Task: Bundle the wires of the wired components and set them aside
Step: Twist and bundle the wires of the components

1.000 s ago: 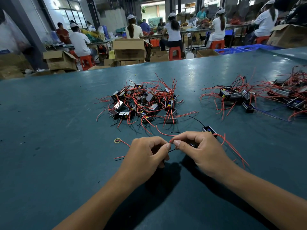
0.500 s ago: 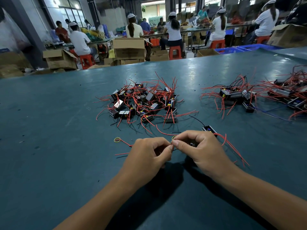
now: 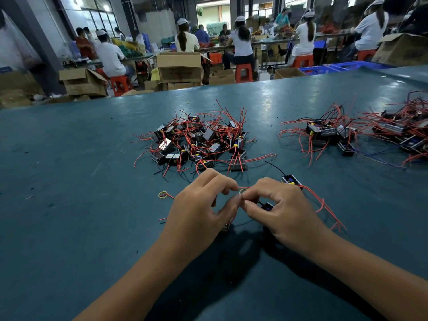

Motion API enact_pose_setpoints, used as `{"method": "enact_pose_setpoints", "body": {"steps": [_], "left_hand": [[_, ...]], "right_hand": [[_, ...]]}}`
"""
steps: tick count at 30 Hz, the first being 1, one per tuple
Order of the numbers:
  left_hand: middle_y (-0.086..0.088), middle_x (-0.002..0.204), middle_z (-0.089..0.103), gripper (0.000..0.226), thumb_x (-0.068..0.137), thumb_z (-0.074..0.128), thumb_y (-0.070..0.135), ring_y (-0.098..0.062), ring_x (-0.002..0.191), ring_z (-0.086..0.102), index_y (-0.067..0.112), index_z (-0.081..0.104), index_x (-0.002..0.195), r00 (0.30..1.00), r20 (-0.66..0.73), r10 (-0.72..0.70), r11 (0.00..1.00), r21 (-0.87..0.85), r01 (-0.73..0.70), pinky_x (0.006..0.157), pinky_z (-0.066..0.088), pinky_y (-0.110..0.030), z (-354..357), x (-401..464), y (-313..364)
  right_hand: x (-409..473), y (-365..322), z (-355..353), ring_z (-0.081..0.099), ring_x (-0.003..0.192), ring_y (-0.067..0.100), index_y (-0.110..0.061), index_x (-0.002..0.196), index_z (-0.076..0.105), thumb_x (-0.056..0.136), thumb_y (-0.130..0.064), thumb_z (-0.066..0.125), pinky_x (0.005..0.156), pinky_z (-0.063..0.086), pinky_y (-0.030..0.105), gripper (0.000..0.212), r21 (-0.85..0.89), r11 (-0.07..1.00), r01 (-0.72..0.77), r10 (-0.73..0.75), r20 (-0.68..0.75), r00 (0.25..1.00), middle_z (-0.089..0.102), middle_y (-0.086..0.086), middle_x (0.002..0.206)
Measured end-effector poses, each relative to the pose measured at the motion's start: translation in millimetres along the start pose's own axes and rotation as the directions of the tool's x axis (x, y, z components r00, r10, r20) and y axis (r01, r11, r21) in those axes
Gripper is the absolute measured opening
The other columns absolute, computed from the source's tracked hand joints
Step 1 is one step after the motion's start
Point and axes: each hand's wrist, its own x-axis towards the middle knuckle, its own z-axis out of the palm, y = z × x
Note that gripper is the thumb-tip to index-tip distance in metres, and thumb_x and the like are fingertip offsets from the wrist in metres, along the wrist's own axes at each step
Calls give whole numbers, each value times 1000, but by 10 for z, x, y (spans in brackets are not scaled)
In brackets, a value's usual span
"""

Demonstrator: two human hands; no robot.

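A small black component [image 3: 267, 206] sat pinched between both hands, red wires [image 3: 324, 205] trailing right. A tangled pile [image 3: 196, 142] lay beyond, another heap [image 3: 347, 133] far right.

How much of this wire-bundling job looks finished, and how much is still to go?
Nothing plainly finished shows. Whether the group further right was set aside already, I cannot tell. In hand: the left hand and right hand pinch red wires between them, a small black component at the right fingers, a yellow rubber band waiting nearby. Left: the big loose pile with wires sprawling.
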Motion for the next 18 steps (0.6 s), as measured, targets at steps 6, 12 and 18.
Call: {"method": "enact_pose_setpoints", "body": {"steps": [6, 12, 18], "left_hand": [[15, 80, 50, 9, 86, 71, 24, 3, 69, 45, 21, 65, 80, 999, 32, 4, 999, 41, -6, 60, 39, -23, -28, 20, 3], [13, 73, 49, 18, 94, 61, 31, -3, 68, 45, 21, 62, 80, 983, 176, -48, 998, 37, 42, 60, 37, -27, -48, 26, -29], [15, 74, 48, 25, 92, 51, 44, -1, 70, 47, 25, 60, 79, 974, 220, -45, 999, 12, 44, 60, 32, -19, -105, 24, -21]], "right_hand": [[1, -28, -13, 58, 75, 6, -18, 81, 75, 81, -19, 69, 73, 40, 17, 7, -43, 999, 14, -13, 23, 1000, 59, -18, 71], [2, -39, -12, 56, 75, 8, -15, 83, 75, 83, -17, 68, 70, 45, 24, 7, -94, 992, 80, -75, 55, 996, 61, -11, 72], [0, -54, -11, 53, 75, 8, -19, 85, 75, 83, -15, 71, 69, 43, 24, 6, -135, 981, 137, -129, 68, 989, 59, -12, 73]]}}
